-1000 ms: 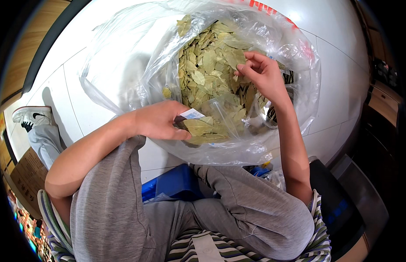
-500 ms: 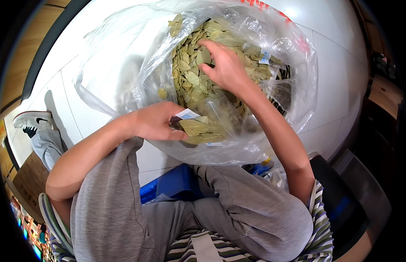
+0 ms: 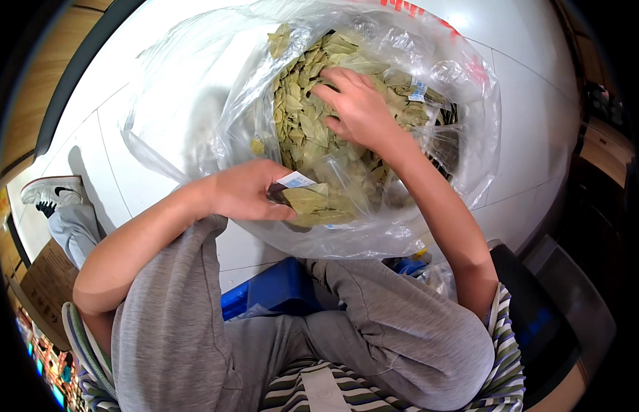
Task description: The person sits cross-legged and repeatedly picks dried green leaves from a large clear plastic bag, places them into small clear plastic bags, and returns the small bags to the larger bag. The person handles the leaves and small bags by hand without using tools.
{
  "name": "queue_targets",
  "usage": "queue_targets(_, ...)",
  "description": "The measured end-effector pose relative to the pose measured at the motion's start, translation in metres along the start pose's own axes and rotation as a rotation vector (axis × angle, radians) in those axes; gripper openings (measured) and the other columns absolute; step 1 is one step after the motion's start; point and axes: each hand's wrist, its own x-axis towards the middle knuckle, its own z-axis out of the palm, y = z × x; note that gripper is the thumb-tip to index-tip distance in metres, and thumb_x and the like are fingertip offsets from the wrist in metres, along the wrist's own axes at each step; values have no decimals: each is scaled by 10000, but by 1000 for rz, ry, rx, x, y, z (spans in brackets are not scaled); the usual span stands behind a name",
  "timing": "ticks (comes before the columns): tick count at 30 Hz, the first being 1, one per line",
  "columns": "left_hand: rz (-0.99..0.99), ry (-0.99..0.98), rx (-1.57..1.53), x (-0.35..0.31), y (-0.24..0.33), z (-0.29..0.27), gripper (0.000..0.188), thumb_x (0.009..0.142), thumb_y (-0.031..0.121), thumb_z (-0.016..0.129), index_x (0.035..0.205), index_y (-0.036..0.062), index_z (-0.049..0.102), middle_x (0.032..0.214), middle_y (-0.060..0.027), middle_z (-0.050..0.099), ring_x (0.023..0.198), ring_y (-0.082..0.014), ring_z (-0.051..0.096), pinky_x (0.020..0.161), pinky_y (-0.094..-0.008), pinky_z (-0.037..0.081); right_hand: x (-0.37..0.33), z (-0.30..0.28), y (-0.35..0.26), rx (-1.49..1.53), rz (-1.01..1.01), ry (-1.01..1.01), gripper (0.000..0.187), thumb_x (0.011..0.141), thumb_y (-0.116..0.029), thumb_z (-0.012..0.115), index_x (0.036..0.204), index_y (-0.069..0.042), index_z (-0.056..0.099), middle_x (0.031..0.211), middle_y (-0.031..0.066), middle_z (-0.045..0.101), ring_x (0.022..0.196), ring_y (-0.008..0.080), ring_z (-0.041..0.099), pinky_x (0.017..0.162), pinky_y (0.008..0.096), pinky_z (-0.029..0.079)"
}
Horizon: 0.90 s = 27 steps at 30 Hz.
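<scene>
A large clear plastic bag stands with its mouth spread wide, holding a heap of dried bay leaves. At its near side, my left hand is closed on the edge of a small clear packet with bay leaves inside and a white and blue label at its mouth. My right hand reaches over the heap, palm down. Its fingers are apart and bent, the tips touching the loose leaves, with no leaf visibly gripped. Another blue and white label shows among leaves at the bag's right side.
Pale floor tiles surround the bag. Under my knees sits a blue plastic bin. A cardboard box and another person's shoe are at the left. A dark chair or stool stands at the right.
My right hand has shifted slightly right and its fingers have come down into the leaves, more bent than before. My left hand holds the packet in the same place.
</scene>
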Motion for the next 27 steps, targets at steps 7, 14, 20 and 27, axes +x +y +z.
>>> queue_targets(7, 23, 7, -15, -2, 0, 0, 328, 834, 120, 710, 1143, 17, 665, 983, -95, 730, 871, -158, 672, 777, -301, 532, 4, -23, 23, 147, 111, -22, 169, 843, -103, 697, 1011, -83, 701, 960, 97, 709, 911, 267, 677, 848, 359, 517)
queue_targets(14, 20, 22, 28, -2, 1, -1, 324, 836, 117, 709, 1138, 9, 664, 985, -98, 729, 862, -161, 672, 763, -306, 537, -2, -53, 16, 793, 681, 80, 277, 891, -195, 668, 1077, 10, 681, 855, 181, 703, 761, 257, 678, 734, 304, 526)
queue_targets(20, 4, 18, -13, -2, 1, 0, 311, 853, 117, 701, 1138, -1, 661, 981, -83, 727, 863, -140, 662, 753, -286, 530, -10, -44, 14, 468, 633, 39, 450, 829, -255, 760, 1210, -45, 648, 1074, 151, 695, 990, 241, 660, 876, 334, 504)
queue_targets(27, -14, 18, -52, -1, 3, 1, 308, 853, 112, 696, 1138, -1, 662, 971, -73, 725, 852, -124, 652, 752, -278, 526, -20, -11, 3, -43, 252, -92, 440, 802, -192, 752, 1223, -127, 641, 1374, 130, 553, 1246, 369, 524, 1043, 462, 423)
